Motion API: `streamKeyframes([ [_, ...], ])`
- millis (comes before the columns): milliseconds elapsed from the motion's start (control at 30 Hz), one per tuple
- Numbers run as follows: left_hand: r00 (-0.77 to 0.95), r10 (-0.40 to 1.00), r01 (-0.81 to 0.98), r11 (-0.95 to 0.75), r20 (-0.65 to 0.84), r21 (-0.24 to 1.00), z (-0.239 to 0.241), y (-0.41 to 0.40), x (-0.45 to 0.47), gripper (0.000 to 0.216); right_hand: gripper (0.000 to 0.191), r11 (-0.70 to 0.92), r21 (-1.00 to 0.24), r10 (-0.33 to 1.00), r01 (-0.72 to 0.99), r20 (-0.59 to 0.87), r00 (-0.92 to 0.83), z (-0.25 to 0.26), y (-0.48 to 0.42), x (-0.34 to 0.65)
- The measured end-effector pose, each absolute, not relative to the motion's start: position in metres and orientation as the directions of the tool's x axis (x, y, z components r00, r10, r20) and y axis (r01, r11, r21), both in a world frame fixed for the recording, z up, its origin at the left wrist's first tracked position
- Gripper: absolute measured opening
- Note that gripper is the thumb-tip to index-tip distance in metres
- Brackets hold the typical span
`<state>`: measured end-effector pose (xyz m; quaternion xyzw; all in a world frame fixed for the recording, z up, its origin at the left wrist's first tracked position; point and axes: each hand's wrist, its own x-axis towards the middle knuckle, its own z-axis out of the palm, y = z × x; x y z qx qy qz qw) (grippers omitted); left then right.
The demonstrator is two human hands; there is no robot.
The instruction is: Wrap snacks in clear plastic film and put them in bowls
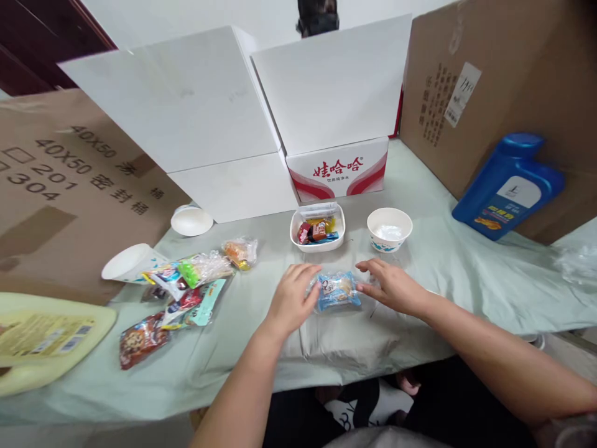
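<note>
A blue snack packet (337, 291) with a biscuit inside lies on the pale green tablecloth (448, 274) between my hands. My left hand (293, 297) rests at its left end with fingers bent against the wrapper. My right hand (394, 286) touches its right end, fingers curled at the wrapper's edge. Just beyond the packet stands a white rectangular dish (318, 229) filled with several small wrapped sweets. A white paper bowl (388, 229) stands to the right of the dish.
Several snack packets (186, 292) lie in a heap at the left, beside a tipped paper cup (128, 262) and a white lid (191, 220). An open white carton (336, 167) stands behind. A blue jug (508, 186) leans right; a yellow jug (41, 342) lies left. Cardboard boxes surround.
</note>
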<state>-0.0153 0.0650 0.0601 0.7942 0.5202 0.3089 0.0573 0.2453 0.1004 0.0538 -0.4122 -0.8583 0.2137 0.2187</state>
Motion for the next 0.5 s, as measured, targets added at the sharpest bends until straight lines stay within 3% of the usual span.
streamKeyframes([
  [100, 0.392, 0.883, 0.825, -0.461, 0.256, 0.327, 0.055, 0.065, -0.009, 0.032, 0.032, 0.568, -0.539, 0.793, 0.622, 0.157, -0.588, 0.051, 0.101, 0.246],
  [200, 0.422, 0.877, 0.817, -0.477, 0.228, 0.325, 0.057, 0.064, -0.008, 0.017, 0.023, 0.680, -0.532, 0.707, 0.505, 0.296, -0.642, 0.055, 0.100, 0.249],
  [333, 0.511, 0.827, 0.710, -0.560, 0.235, 0.426, 0.077, 0.052, -0.010, 0.021, 0.029, 0.805, -0.498, 0.555, 0.322, 0.442, -0.704, 0.072, 0.091, 0.252],
  [500, 0.734, 0.671, 0.585, -0.551, -0.101, 0.595, 0.095, 0.034, -0.009, 0.011, 0.027, 0.822, -0.505, 0.449, 0.264, 0.289, -0.846, 0.096, 0.075, 0.254],
])
